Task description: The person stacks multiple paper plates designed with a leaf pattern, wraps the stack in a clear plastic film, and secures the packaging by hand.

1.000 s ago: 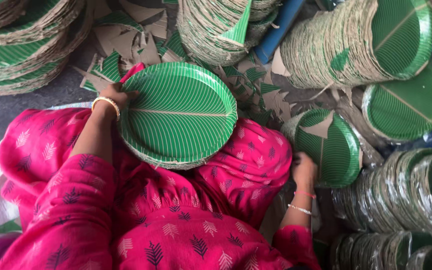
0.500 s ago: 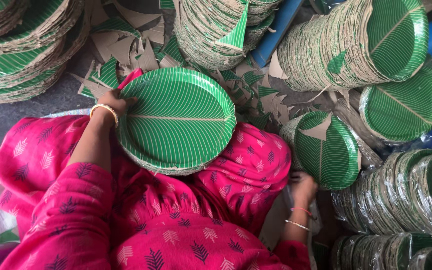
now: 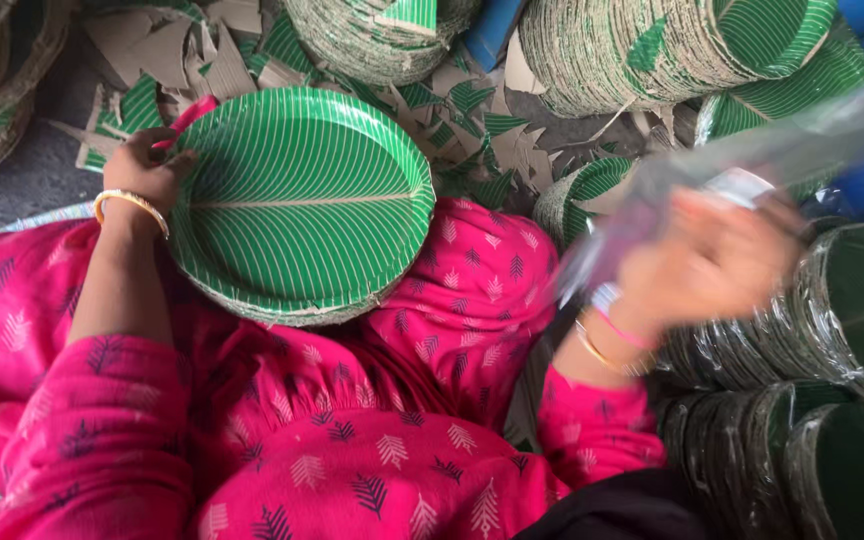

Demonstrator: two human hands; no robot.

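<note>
We see the left hand point(image 3: 147, 165) gripping the rim of a stack of green leaf-patterned plates point(image 3: 302, 200) that rests on a lap in pink cloth. The right hand point(image 3: 707, 265), blurred, grasps a clear plastic bag point(image 3: 782, 150). Wrapped plate bundles point(image 3: 832, 320) lie beside it, and paper scraps point(image 3: 472, 120) litter the floor.

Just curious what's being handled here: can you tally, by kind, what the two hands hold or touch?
plate stack, green, left hand gripping its rim: 1
clear bag, in the blurred right hand: 1
Total: 2
</note>
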